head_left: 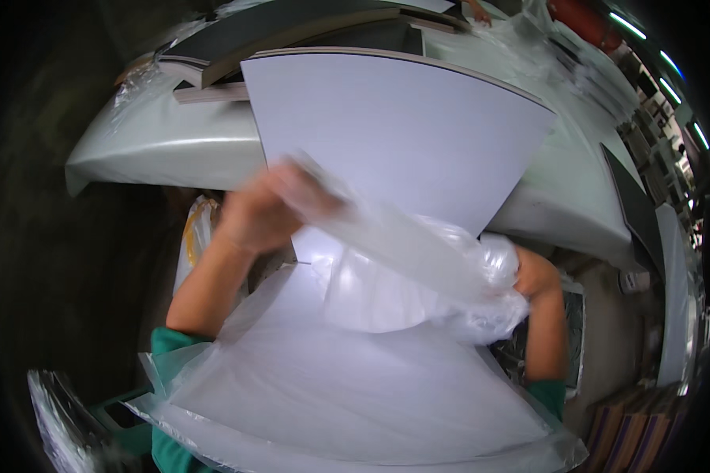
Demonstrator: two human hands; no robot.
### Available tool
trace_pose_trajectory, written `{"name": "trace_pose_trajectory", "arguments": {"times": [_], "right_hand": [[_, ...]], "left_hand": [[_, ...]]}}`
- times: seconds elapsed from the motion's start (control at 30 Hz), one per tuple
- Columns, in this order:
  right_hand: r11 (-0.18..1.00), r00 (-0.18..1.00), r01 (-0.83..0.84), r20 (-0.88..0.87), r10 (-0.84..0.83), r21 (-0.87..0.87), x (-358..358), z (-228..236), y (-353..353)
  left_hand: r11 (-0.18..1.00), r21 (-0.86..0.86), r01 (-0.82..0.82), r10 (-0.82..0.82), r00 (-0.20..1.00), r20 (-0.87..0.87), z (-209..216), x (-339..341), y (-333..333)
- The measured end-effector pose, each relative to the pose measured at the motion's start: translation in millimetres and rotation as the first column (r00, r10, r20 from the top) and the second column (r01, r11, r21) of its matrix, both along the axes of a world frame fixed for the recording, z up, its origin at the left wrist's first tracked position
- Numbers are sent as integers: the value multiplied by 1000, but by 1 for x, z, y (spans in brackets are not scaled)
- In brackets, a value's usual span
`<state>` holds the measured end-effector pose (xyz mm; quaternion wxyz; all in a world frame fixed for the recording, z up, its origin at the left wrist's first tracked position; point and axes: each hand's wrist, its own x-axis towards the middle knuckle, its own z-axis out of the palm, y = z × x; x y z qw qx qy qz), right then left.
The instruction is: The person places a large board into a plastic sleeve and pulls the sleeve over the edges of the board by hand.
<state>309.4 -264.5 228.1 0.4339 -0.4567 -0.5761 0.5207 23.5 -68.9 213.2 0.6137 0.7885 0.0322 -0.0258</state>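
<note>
A clear plastic bag is stretched and bunched between my hands, in front of a large white board. My left hand, smeared by motion, is closed on the bag's upper left edge. At the other end, my right hand grips a crumpled bunch of the same plastic, and its fingers are partly hidden behind the folds. The board leans over the table's near edge, with its lower part behind the bag. More translucent plastic sheeting spreads across my lap.
The table has a pale plastic cover. Dark-faced boards lie stacked at its far left, and crumpled clear film lies at the far right. Another person's hand shows at the far edge. Panels stand at the lower right.
</note>
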Motion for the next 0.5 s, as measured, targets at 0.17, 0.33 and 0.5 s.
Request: {"name": "trace_pose_trajectory", "arguments": {"times": [0.17,0.33,0.5], "right_hand": [[975,905,206,-394,-158,82,64,-38,-30],[924,763,372,538,-360,90,35,-24,-44],[830,556,533,-672,-489,-162,50,-33,-36]], "left_hand": [[908,413,66,46,966,-255,13,-15,6],[754,-443,-485,584,804,112,15,-44,48],[957,252,-145,162,986,-45,-3,-37,38]]}}
